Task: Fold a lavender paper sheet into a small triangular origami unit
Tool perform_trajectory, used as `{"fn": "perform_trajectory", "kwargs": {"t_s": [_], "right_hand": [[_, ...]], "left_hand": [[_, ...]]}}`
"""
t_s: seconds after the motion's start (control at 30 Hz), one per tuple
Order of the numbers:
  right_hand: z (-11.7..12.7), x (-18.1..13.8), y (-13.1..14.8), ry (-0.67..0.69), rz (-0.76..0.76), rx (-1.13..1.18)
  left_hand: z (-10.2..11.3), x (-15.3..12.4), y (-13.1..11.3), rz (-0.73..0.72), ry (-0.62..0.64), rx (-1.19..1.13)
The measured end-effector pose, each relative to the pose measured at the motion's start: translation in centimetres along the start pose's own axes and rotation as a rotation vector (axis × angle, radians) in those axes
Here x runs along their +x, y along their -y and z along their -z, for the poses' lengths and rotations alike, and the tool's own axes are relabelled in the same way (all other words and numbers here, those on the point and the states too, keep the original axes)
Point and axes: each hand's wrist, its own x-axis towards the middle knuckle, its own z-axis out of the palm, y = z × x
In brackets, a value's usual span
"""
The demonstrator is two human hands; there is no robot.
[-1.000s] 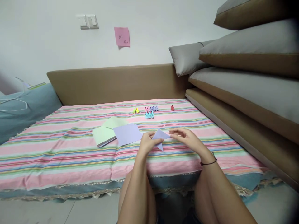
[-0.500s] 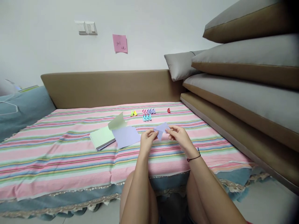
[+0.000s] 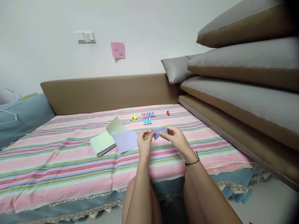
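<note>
Between my two hands is a folded purple paper [image 3: 159, 132], held just above the striped cloth. My left hand [image 3: 145, 138] pinches its left corner between thumb and fingers. On the other side, my right hand [image 3: 173, 135] grips the paper with the thumb lying across its front face. A flat purple sheet [image 3: 125, 141] lies left of my left hand, beside a stack of light green paper [image 3: 102, 143]. Beyond my hands stand small folded paper pieces: blue ones [image 3: 147, 121], pink ones [image 3: 144, 115], purple ones [image 3: 151, 114], yellow-green ones [image 3: 133, 117] and a red one [image 3: 168, 113].
The striped cloth [image 3: 70, 168] covers the seat, with a brown backrest [image 3: 105, 95] behind. Large grey and brown cushions [image 3: 243, 71] are piled at the right. A pink note [image 3: 118, 50] sticks to the wall. A blue cushion [image 3: 23, 107] sits at far left.
The camera view has tilted up slightly. The purple paper has turned in my hands, and my right thumb now lies further across it.
</note>
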Motion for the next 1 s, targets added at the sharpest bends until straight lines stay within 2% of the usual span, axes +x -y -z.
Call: {"fn": "perform_trajectory", "kwargs": {"t_s": [0.33,0.67,0.73,0.77,0.87,1.0], "right_hand": [[-0.6,0.0,-3.7,-0.119,-0.074,0.188],[0.0,0.1,-3.8,-0.234,-0.139,0.196],[0.2,-0.1,-3.3,-0.236,-0.121,0.133],[0.3,-0.3,-3.0,-0.237,-0.080,0.026],[0.6,-0.7,-2.1,-0.245,0.107,-0.327],[0.9,-1.1,-1.6,-0.287,0.308,-0.571]], "left_hand": [[-1.2,-0.7,-0.2,0.020,0.062,0.040],[-2.4,-1.3,-0.8,0.095,0.059,0.161],[-2.4,-1.4,-0.8,0.082,0.058,0.171],[-2.3,-1.4,-0.9,0.069,0.065,0.179],[-2.0,-1.4,-1.0,-0.016,0.103,0.254],[-1.5,-1.4,-1.3,-0.099,0.215,0.274]]}}
